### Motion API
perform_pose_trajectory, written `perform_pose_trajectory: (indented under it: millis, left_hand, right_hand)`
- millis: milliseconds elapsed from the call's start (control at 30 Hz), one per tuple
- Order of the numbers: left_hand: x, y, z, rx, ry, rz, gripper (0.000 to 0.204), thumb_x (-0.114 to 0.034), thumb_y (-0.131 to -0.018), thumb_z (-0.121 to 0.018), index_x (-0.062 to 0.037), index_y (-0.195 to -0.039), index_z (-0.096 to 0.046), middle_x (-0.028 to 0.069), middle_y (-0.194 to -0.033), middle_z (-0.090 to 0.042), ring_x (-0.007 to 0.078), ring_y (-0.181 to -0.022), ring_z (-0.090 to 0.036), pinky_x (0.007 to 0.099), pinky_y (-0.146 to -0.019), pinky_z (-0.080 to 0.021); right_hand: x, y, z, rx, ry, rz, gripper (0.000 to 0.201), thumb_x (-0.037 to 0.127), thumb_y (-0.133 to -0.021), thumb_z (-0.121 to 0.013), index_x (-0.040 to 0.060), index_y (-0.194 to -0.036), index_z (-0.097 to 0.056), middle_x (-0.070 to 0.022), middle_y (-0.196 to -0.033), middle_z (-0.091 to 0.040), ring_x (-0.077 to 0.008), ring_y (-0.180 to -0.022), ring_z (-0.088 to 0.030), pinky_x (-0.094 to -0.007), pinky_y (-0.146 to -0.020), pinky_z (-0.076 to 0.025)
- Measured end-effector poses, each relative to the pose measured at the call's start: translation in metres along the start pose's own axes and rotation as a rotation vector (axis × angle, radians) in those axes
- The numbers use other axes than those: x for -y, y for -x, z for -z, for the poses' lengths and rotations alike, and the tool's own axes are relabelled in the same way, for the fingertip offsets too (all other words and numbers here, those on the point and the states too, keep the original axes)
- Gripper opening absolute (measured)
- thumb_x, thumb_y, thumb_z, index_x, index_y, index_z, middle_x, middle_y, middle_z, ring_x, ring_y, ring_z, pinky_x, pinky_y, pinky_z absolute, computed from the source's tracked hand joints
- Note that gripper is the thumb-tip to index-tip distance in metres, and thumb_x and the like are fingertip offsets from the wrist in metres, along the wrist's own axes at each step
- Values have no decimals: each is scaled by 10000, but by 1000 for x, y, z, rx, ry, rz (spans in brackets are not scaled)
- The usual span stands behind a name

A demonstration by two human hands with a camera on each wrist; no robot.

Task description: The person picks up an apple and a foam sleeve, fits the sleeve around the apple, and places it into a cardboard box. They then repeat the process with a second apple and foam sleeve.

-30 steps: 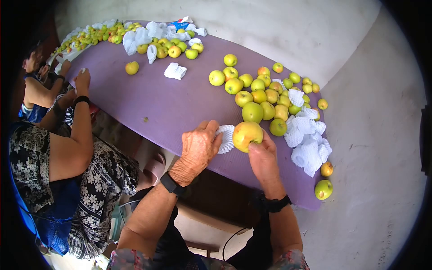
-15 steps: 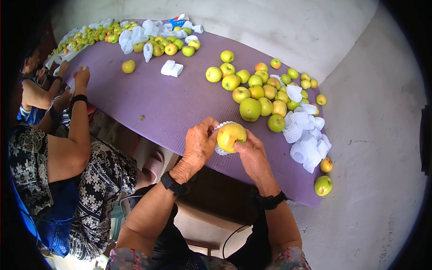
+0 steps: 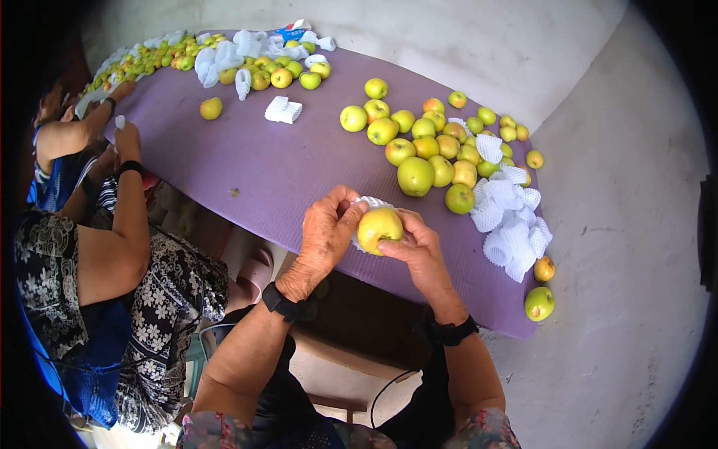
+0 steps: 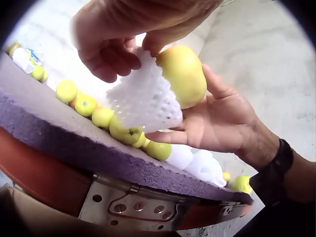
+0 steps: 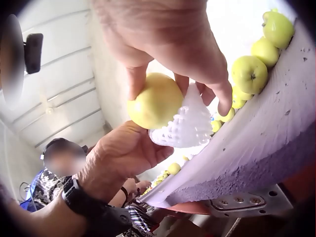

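Note:
Between my two hands, over the table's near edge, is a yellow-green apple (image 3: 379, 230) partly inside a white foam net sleeve (image 4: 148, 98). My left hand (image 3: 327, 228) pinches the sleeve's rim between thumb and fingers, on the apple's left side. From the other side my right hand (image 3: 420, 247) grips the apple, its thumb on the apple's near face and its fingers behind, alongside the net. In the right wrist view the bare part of the apple (image 5: 157, 101) sticks out of the net's mouth, and the net narrows away from it.
Loose apples (image 3: 415, 176) lie grouped on the purple table (image 3: 262, 172), with a pile of foam nets (image 3: 512, 224) to their right. A folded net (image 3: 283, 110) and a lone apple (image 3: 211, 108) lie farther left. Other people (image 3: 127, 187) sit along the left edge.
The right hand has brought the apple leftward to the foam net held by the left hand. The apple now sits partly in the net, and both hands are close together.

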State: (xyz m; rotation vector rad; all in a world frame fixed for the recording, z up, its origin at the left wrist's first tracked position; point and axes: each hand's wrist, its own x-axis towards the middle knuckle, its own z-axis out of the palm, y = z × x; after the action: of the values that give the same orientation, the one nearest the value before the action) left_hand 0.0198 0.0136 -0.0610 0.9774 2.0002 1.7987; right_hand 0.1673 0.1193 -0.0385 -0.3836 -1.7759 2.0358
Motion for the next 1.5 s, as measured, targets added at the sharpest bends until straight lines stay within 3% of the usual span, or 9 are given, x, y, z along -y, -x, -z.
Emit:
perform_pose_trajectory:
  millis: [67, 467, 567, 667, 767, 967, 1100, 1300, 1500]
  left_hand:
    - [-6, 2, 1, 9, -26, -5, 118, -153, -902, -650, -40, -910, -617, 54, -674, -603, 149, -615, -568, 323, -591, -484]
    - [-24, 9, 3, -42, -279, -257, 100, -142, -892, -649, -64, -909, -590, 151, -715, -625, 347, -660, -632, 406, -596, -504]
    - [-24, 9, 8, 29, -274, -208, 95, -136, -895, -641, -64, -930, -592, 150, -792, -637, 332, -709, -637, 392, -610, -508]
    - [-18, 9, 8, 29, -286, -219, 108, -110, -919, -638, -26, -959, -583, 99, -898, -638, 187, -805, -610, 313, -696, -499]
    - [-13, 2, 13, 180, 12, -35, 282, -237, -864, -717, -41, -1013, -580, 130, -1000, -635, 228, -887, -635, 375, -726, -520]
    - [-26, 5, 23, 381, -13, 87, 725, -376, -717, -844, -24, -1253, -506, 145, -1069, -626, 245, -1003, -622, 355, -889, -510]
    - [-33, 3, 28, 463, 78, 253, 764, -291, -752, -824, 15, -1341, -447, 137, -1168, -587, 231, -1112, -565, 346, -972, -455]
    - [-38, 5, 28, 395, 254, 236, 720, -262, -753, -800, -3, -1338, -469, 128, -1195, -579, 213, -1114, -562, 342, -984, -452]
    - [-40, 7, 28, 399, 342, 226, 693, -268, -766, -796, -14, -1330, -483, 113, -1195, -587, 203, -1114, -562, 337, -995, -443]
  right_hand:
    - [-1, 0, 0, -7, 2, 4, 566, 58, -782, -745, -79, -1277, -506, -80, -1272, -427, -223, -1213, -510, -330, -1012, -470]
    - [-13, -1, -1, -137, 180, 169, 597, 88, -796, -738, -34, -1314, -468, -115, -1311, -388, -255, -1218, -495, -374, -1002, -494]
    - [-17, -3, 2, -134, 178, 168, 605, 104, -795, -741, -32, -1317, -466, -117, -1312, -391, -257, -1206, -504, -376, -1001, -493]
    - [-17, -4, 3, -125, 194, 166, 610, 110, -794, -741, -22, -1323, -466, -121, -1312, -396, -259, -1198, -511, -376, -991, -493]
    - [-16, -4, 4, -99, 213, 153, 609, 114, -788, -744, -8, -1322, -478, -119, -1303, -414, -255, -1189, -515, -372, -978, -492]
    - [-8, -4, 5, 52, 307, 130, 601, 115, -765, -757, 9, -1303, -510, -90, -1259, -469, -228, -1162, -522, -351, -970, -477]
    - [-1, -3, 3, 97, 301, 143, 598, 111, -756, -767, 27, -1294, -519, -85, -1239, -509, -213, -1155, -532, -333, -964, -471]
    - [-9, -7, 14, 0, -278, 7, 416, 164, -929, -642, 26, -1297, -504, -97, -1213, -561, -191, -1119, -561, -363, -946, -491]
    - [-14, -8, 10, -47, -167, -17, 322, 199, -978, -586, -21, -1214, -584, -102, -1125, -634, -174, -1034, -620, -358, -882, -554]
